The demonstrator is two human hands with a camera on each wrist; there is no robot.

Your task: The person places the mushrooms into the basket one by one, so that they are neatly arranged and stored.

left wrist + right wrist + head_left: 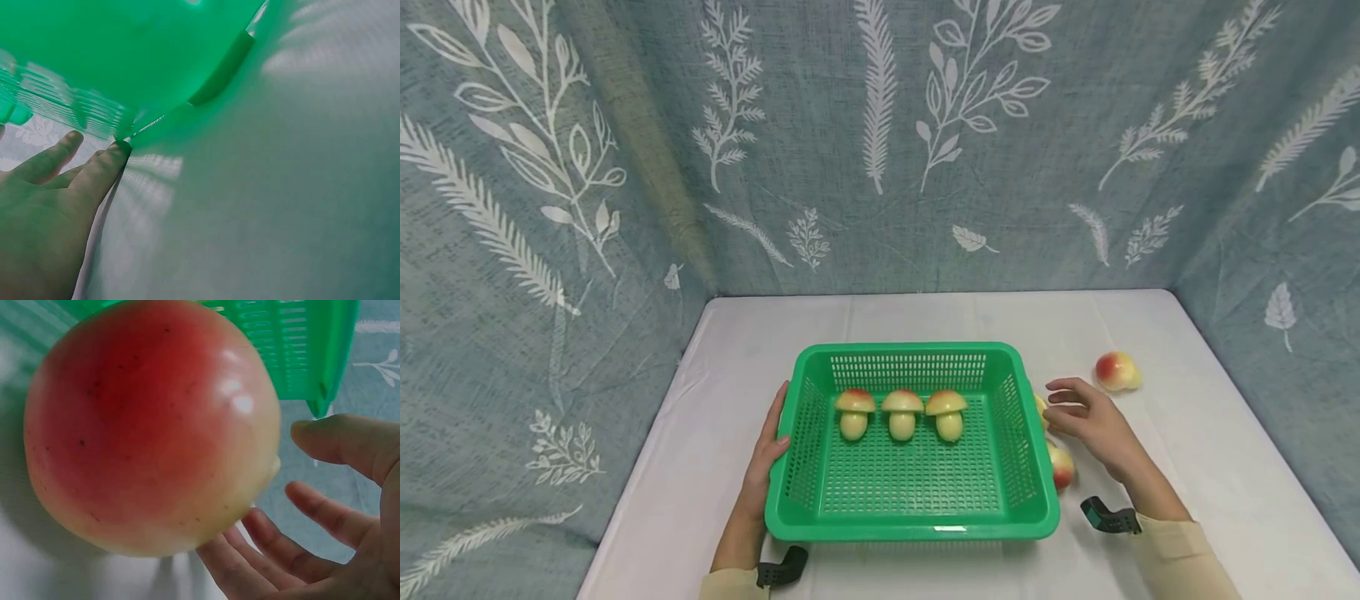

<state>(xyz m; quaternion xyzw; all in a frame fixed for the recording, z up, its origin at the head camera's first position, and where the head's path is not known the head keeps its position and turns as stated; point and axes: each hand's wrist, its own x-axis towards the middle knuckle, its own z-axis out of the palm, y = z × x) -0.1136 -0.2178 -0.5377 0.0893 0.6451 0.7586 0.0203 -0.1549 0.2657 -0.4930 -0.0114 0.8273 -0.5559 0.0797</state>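
A green plastic basket [910, 531] holds three toy mushrooms in a row, the left one [853, 414], the middle one [902, 414] and the right one [947, 414], caps toward the back. My left hand [767, 450] rests against the basket's left side, its straight fingers along the outer wall and thumb at the rim. Beyond the right rim, my right hand [1090, 421] hovers with fingers loosely bent, nothing in its grasp. Its fingertips are near a yellowish piece [1041, 410], mostly hidden by the basket. A red-and-yellow mushroom [150, 431] fills the right wrist view, in front of the spread fingers.
Another red-and-yellow mushroom [1117, 371] lies at the back right of the white-covered table [760, 333]. A further one [1061, 467] sits close against the basket's right side. Patterned blue-green curtains [850, 242] enclose the table at the back and sides.
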